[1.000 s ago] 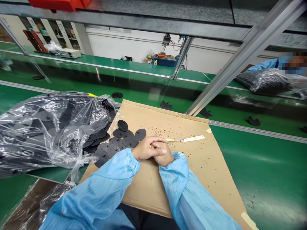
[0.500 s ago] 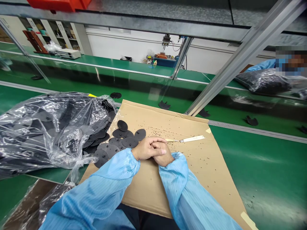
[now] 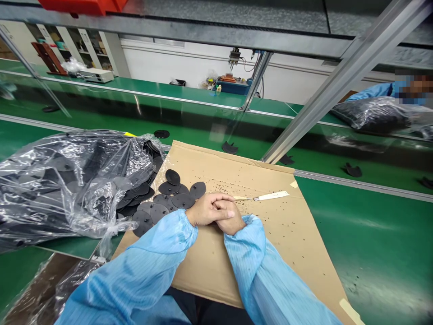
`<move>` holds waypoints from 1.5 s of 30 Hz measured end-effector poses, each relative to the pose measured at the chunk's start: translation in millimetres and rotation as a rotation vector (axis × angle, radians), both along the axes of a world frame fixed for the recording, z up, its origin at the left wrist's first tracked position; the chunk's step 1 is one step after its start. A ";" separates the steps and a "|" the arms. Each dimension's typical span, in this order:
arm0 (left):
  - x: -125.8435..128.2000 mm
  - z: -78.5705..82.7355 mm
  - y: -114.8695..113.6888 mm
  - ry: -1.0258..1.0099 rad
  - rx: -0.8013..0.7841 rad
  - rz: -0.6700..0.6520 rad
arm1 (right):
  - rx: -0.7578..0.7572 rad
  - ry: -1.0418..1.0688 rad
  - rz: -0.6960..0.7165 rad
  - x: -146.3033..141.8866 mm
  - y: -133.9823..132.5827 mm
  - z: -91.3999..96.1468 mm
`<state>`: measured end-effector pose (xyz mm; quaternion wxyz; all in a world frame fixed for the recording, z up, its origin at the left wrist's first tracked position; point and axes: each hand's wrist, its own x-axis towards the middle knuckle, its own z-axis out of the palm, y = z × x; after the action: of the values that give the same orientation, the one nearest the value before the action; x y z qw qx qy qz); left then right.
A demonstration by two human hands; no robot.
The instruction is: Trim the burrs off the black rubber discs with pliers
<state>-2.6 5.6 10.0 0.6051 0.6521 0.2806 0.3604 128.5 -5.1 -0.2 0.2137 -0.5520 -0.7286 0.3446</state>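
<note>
My left hand (image 3: 204, 210) rests across my right hand (image 3: 231, 223), the two clasped together over a cardboard sheet (image 3: 203, 266). The right fingers are mostly hidden beneath the left. Just beyond them lies a slim tool with a pale handle (image 3: 241, 198), partly covered by my hands. Its metal tip points towards a second white-handled tool (image 3: 272, 196). Several flat black discs (image 3: 183, 201) with small central knobs lie left of my hands. Tiny black bits (image 3: 221, 186) are scattered over the cardboard.
A clear plastic bag (image 3: 67, 180) full of black discs spills open on the left. Behind the cardboard runs a green belt carrying black pieces (image 3: 230, 147). A slanted metal post (image 3: 314, 95) rises at the right. A person's blue sleeve (image 3: 370, 92) shows beyond, by another bag (image 3: 372, 113).
The black pieces on the green belt have slid slightly to the left. My clasped hands, the tools and the discs on the cardboard stay where they were.
</note>
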 end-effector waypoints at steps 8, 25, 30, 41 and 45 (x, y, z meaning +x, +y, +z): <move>-1.1 0.9 0.8 0.017 0.023 0.002 | 0.009 0.013 0.011 1.1 -0.3 -1.5; -0.4 0.2 0.0 0.003 0.024 0.006 | 0.018 0.024 0.004 1.8 0.4 -5.7; 0.1 -0.2 0.0 0.002 0.025 0.012 | 0.025 0.023 0.009 1.6 0.5 -5.0; -0.5 0.0 0.1 0.004 0.021 0.007 | 0.069 0.032 0.042 3.4 0.4 -7.3; -0.2 -0.2 0.5 0.014 0.028 0.008 | 0.081 0.028 0.037 2.5 -0.1 -5.5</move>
<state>-2.8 6.0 9.8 0.5925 0.6618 0.2824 0.3624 131.0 -5.2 -5.7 0.2395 -0.5245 -0.7490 0.3264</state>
